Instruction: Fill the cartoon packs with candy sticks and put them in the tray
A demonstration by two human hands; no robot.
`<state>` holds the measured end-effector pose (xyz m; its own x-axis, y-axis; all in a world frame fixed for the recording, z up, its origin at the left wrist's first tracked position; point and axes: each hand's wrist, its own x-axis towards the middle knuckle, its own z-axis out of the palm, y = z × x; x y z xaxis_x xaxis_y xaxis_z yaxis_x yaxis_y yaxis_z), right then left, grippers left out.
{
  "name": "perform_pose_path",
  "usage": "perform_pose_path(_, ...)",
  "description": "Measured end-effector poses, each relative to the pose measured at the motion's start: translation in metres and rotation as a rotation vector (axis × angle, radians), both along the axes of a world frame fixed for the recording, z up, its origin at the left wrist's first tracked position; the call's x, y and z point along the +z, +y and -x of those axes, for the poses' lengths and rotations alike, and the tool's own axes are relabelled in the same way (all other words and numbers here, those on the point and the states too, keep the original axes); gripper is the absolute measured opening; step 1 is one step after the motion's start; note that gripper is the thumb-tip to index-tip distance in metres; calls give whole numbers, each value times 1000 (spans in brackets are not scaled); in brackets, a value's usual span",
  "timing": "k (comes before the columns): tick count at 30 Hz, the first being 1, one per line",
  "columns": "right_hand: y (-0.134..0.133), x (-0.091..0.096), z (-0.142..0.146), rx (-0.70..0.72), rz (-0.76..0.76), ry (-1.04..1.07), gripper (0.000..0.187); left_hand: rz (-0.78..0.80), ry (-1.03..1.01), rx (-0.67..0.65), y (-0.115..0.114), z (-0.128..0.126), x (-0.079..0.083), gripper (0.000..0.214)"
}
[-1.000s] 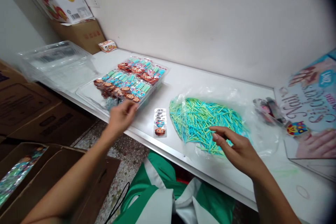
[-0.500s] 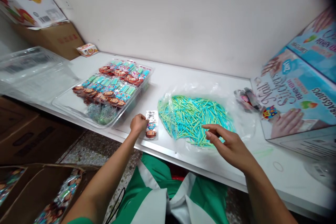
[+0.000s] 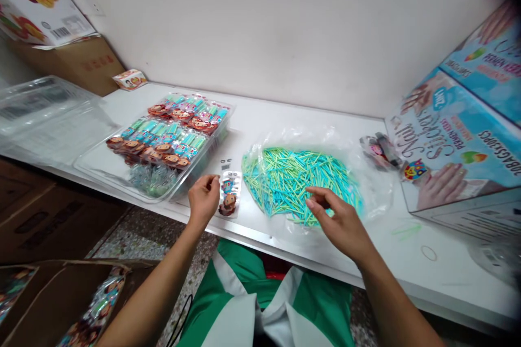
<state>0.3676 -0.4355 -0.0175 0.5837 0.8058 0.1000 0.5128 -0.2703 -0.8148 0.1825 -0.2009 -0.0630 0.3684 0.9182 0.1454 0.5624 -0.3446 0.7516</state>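
My left hand [image 3: 204, 198] is closed in a pinch at the left edge of a small clear packet [image 3: 224, 183] printed with a cartoon character. That packet partly overlaps a similar flat packet [image 3: 235, 193] lying near the table's front edge. Over the right part of a pile of thin green and blue sticks [image 3: 280, 179], my right hand [image 3: 340, 222] hovers with curled fingers. Its thumb and index tips stand slightly apart, and nothing shows between them. A clear plastic bag [image 3: 374, 195] lies spread open around the sticks.
A clear plastic tray [image 3: 199, 165] at left holds rows of filled packets, beside its open lid [image 3: 49, 119]. Printed boxes [image 3: 459, 141] stand at right, with a dark tool, possibly a stapler [image 3: 380, 152], before them. An open carton [image 3: 52, 303] with packets sits below left.
My left hand has drawn left from the stack, shifting a clear packet off the one beneath. My right hand has moved slightly left over the sticks. The view has shifted a little.
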Motion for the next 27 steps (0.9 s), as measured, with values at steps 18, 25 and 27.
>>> perform_pose_path(18,-11,-44,-56,-67,541,-96,38,974,-483,-438,-100,-71,3,22)
perform_pose_path(25,-4,-88,-105,-225,808,-151,42,1071,-524,-375,-103,-79,1,27)
perform_pose_path(27,5,-95,-104,-241,804,-139,39,1101,-526,-406,-102,-80,1,27)
